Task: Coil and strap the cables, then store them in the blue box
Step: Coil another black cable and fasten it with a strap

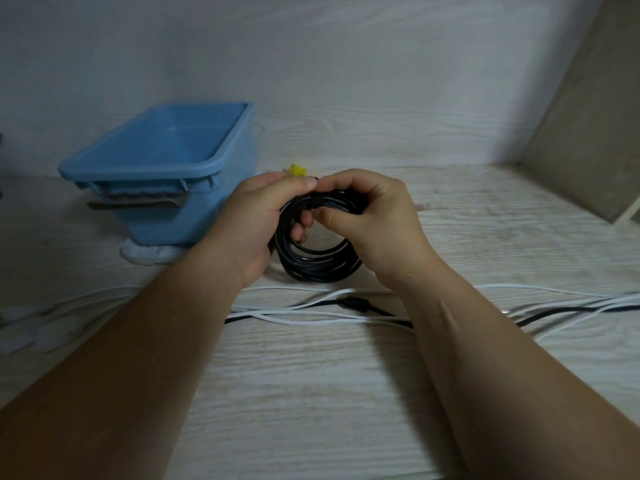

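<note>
Grips curl on black cable coil [317,263]: L hand [256,220] at its side, R hand [375,220] pinching top.

Top arc of black cable coil [318,265] is buried under the fingers of left hand [256,220] and right hand [374,220]; can't tell if a strap is on it. Yellow object [298,169] just behind the left hand is mostly covered, unidentifiable. Blue box [138,161]: lower right edge sits behind the left wrist; white thing [145,254] under its base is mostly hidden. Loose black cable [367,306] and white cables [311,315] vanish under both forearms and run off the right edge; the white ones run off the left too. Pale flat pieces [20,334] near left: blurred, cut by the edge. Board [588,133] far right is cropped.
</note>
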